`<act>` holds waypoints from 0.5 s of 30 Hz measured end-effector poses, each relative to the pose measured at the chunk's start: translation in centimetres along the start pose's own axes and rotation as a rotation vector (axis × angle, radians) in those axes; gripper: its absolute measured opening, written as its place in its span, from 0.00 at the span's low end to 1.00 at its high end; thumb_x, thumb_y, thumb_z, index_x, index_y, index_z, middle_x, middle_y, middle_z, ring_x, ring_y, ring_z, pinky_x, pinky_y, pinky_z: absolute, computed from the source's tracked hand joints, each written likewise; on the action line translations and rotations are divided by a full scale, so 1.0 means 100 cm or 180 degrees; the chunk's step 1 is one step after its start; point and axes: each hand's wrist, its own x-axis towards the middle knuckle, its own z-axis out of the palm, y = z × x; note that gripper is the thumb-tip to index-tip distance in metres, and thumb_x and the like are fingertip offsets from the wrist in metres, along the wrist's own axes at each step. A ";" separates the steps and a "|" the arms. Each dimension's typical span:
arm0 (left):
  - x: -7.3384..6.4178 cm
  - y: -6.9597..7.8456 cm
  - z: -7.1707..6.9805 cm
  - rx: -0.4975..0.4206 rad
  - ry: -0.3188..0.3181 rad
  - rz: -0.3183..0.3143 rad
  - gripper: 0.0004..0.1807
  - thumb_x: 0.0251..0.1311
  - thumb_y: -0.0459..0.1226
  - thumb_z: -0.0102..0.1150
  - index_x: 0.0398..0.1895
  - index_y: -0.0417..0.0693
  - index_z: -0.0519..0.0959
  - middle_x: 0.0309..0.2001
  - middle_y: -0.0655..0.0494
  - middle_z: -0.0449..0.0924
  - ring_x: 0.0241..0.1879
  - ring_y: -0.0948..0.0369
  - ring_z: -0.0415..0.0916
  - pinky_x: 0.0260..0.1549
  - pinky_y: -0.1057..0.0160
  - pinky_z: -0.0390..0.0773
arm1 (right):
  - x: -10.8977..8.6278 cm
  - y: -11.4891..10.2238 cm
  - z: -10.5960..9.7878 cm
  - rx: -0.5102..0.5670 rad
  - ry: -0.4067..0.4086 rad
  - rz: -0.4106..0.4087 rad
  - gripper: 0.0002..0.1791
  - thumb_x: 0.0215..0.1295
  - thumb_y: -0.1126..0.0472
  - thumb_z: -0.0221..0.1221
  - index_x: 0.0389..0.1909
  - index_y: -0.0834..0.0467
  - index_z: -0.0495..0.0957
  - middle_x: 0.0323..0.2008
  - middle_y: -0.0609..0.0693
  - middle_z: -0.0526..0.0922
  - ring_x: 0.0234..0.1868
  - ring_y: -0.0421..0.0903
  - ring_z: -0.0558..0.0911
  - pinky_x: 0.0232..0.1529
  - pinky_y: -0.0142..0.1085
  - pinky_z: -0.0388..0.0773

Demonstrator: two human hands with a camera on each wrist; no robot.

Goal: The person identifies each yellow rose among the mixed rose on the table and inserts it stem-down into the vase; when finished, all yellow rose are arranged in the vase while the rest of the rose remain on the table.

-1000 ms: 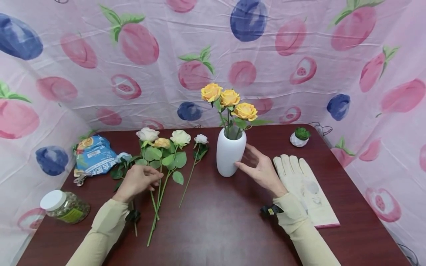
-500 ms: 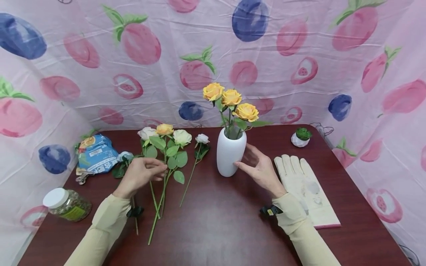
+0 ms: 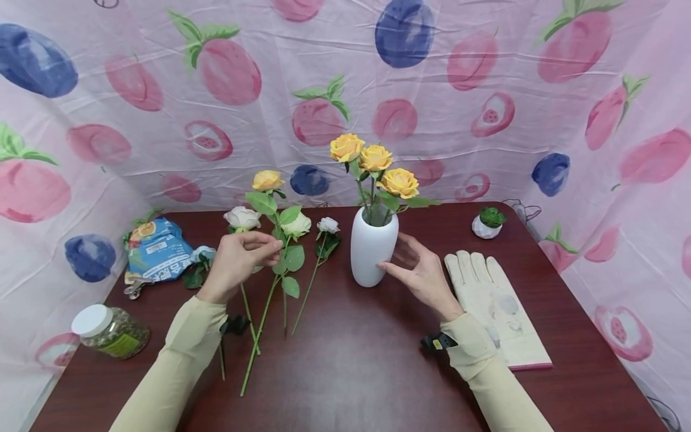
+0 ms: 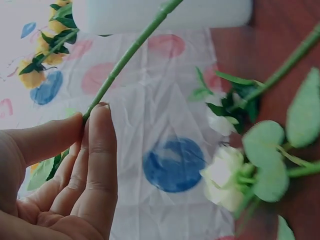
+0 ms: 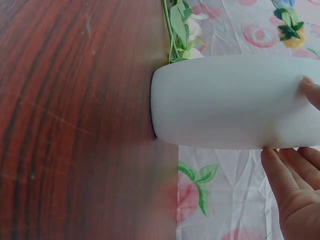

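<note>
My left hand [image 3: 240,261] pinches the green stem [image 4: 127,57] of a yellow rose [image 3: 267,180] between thumb and fingertips, with the bloom raised above the lying flowers. In the head view a white rose [image 3: 242,218] and a cream rose [image 3: 297,225] lie beneath it, their stems pointing toward me. A smaller white rose [image 3: 327,225] lies to their right. The white vase [image 3: 372,249] stands upright and bears several yellow roses [image 3: 376,158]. My right hand [image 3: 421,276] holds the vase's right side, thumb on the front; the far fingers are partly hidden behind it.
At left are a blue bag [image 3: 158,252], a metal clip [image 3: 137,288], a lidded jar [image 3: 110,331] and a pale blue flower [image 3: 203,254]. At right lie cream gloves [image 3: 493,306], with a small potted succulent [image 3: 488,223] behind. A fruit-print curtain [image 3: 345,90] borders the table.
The left hand has moved up and to the right, lifting the yellow rose off the other flowers. The right hand and the vase have stayed in place.
</note>
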 end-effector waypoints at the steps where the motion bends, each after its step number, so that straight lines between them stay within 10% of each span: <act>1: 0.002 0.003 0.002 -0.0039 0.0009 0.0031 0.18 0.65 0.38 0.70 0.47 0.30 0.84 0.36 0.45 0.90 0.31 0.61 0.89 0.40 0.59 0.89 | 0.000 -0.001 0.000 -0.0002 0.0000 0.0009 0.38 0.58 0.65 0.75 0.69 0.57 0.72 0.63 0.62 0.80 0.61 0.59 0.83 0.58 0.53 0.82; 9: 0.020 0.028 0.014 -0.0165 0.0035 0.0301 0.18 0.66 0.40 0.69 0.48 0.32 0.84 0.31 0.58 0.89 0.30 0.62 0.89 0.34 0.64 0.88 | -0.006 -0.029 0.000 0.0000 -0.0035 -0.0022 0.35 0.59 0.69 0.73 0.68 0.65 0.72 0.61 0.67 0.81 0.60 0.63 0.83 0.59 0.58 0.80; 15: 0.032 0.048 0.026 -0.0525 0.0021 0.0480 0.17 0.65 0.36 0.69 0.48 0.29 0.83 0.34 0.51 0.90 0.28 0.62 0.88 0.39 0.58 0.89 | -0.007 -0.032 -0.001 0.0022 -0.0037 -0.0011 0.36 0.58 0.68 0.74 0.68 0.63 0.72 0.61 0.66 0.81 0.60 0.63 0.83 0.59 0.56 0.81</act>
